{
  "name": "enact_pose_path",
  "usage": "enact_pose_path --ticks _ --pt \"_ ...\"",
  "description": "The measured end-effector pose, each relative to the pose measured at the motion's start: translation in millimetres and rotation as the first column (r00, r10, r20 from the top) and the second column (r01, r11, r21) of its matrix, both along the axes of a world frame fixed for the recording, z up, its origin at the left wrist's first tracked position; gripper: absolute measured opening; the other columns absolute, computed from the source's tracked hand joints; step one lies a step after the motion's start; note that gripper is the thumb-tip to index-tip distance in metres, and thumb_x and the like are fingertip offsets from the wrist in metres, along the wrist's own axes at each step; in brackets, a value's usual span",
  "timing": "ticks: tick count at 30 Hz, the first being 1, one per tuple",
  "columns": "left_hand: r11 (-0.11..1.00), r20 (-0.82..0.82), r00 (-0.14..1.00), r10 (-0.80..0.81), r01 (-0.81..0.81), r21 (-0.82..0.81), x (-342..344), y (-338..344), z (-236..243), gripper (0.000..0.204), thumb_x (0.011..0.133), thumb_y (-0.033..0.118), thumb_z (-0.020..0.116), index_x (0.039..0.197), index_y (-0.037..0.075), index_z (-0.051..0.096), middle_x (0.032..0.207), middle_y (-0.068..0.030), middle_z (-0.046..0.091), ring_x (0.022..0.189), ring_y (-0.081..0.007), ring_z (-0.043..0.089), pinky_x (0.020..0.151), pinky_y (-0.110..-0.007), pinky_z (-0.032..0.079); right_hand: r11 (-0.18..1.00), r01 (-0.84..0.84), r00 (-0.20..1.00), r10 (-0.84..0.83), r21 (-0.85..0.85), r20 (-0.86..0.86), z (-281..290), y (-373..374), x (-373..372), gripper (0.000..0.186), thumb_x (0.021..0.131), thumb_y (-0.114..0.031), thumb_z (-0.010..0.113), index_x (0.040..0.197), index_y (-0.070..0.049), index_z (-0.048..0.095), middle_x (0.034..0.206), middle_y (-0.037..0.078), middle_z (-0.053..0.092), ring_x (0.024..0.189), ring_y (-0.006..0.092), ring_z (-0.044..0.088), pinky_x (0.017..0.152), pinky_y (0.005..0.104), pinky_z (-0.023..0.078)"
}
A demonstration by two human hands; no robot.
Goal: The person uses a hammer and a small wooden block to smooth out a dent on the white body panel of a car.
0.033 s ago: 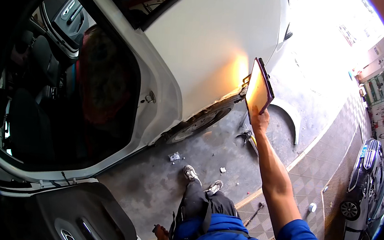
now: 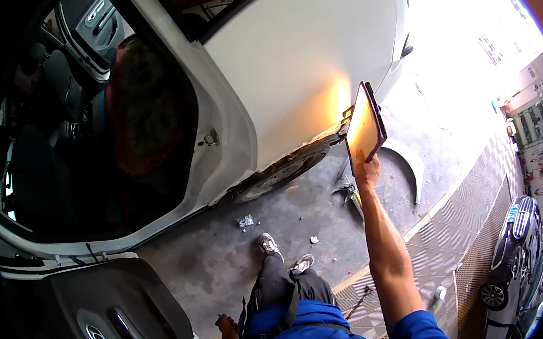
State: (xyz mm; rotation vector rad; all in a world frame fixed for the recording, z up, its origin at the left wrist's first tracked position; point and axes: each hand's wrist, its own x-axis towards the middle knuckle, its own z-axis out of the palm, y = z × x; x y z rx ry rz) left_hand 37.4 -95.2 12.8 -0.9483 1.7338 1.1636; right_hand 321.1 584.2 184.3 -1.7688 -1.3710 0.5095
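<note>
My right hand (image 2: pixel 367 170) is closed on the lower end of a flat, dark-edged lamp panel (image 2: pixel 365 127), held out at arm's length. Its lit face throws an orange glow on the white car's rear side panel (image 2: pixel 291 75), close by and seemingly apart from it. Low in the view, beside my leg, my left hand (image 2: pixel 228 327) hangs with curled fingers. A small dark thing pokes out of it, too little seen to name. Below the side panel, the wheel (image 2: pixel 280 176) shows under a rough, uncovered arch edge.
The car's rear door (image 2: pixel 114 304) stands open at lower left, showing the dark cabin. A curved pale fender piece (image 2: pixel 412 168) and a yellow-and-black tool (image 2: pixel 351 195) lie on the floor, with a small clear bag (image 2: pixel 246 221) nearer. A dark car (image 2: pixel 512 271) is parked at right.
</note>
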Motion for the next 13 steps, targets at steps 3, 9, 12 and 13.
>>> enact_pose_path --ticks 3,9,12,13 --pt "0.981 0.004 0.982 -0.191 0.191 0.035 -16.0 64.5 4.2 0.028 0.096 0.038 0.06 0.081 0.02 0.044 0.063 0.0023 0.043 0.048 -0.0151 0.04 0.043 -0.031 0.034 0.995 0.042 0.998 -0.037 -0.091 0.05 -0.1 -7.4 5.2 0.036 0.093 -0.037 0.068 0.103 -0.003 0.069 0.092 0.025 0.07 0.094 0.0463 0.068 0.076 0.0525 0.051" --pt "0.889 -0.217 0.9 -0.379 0.419 0.187 -121.4 221.3 -17.2 0.043 0.099 0.049 0.057 0.074 0.017 0.042 0.059 0.0004 0.042 0.044 -0.0139 0.04 0.038 -0.03 0.032 0.956 0.234 0.842 -0.29 -0.177 -0.455 -40.1 -99.7 -61.2 0.051 0.088 -0.042 0.068 0.112 0.003 0.07 0.104 0.022 0.074 0.101 0.0317 0.072 0.085 0.0417 0.053" --pt "0.847 -0.312 0.864 -0.395 0.474 0.239 -112.0 313.1 20.2 0.042 0.099 0.051 0.055 0.08 0.013 0.05 0.064 -0.002 0.046 0.047 -0.015 0.042 0.04 -0.03 0.036 0.808 0.37 0.648 -0.578 -0.458 -0.497 -62.7 -112.2 15.7 0.044 0.083 -0.029 0.071 0.108 0.007 0.071 0.102 0.021 0.075 0.096 0.0257 0.073 0.084 0.0389 0.054" --pt "0.826 -0.345 0.848 -0.403 0.499 0.262 -120.2 347.5 29.6 0.042 0.099 0.051 0.055 0.08 0.013 0.05 0.064 -0.002 0.046 0.047 -0.015 0.042 0.04 -0.03 0.036 0.819 0.364 0.554 -0.574 -0.444 -0.603 -65.9 -112.1 27.7 0.042 0.082 -0.026 0.071 0.107 0.007 0.072 0.101 0.022 0.075 0.094 0.0266 0.074 0.084 0.0383 0.055"
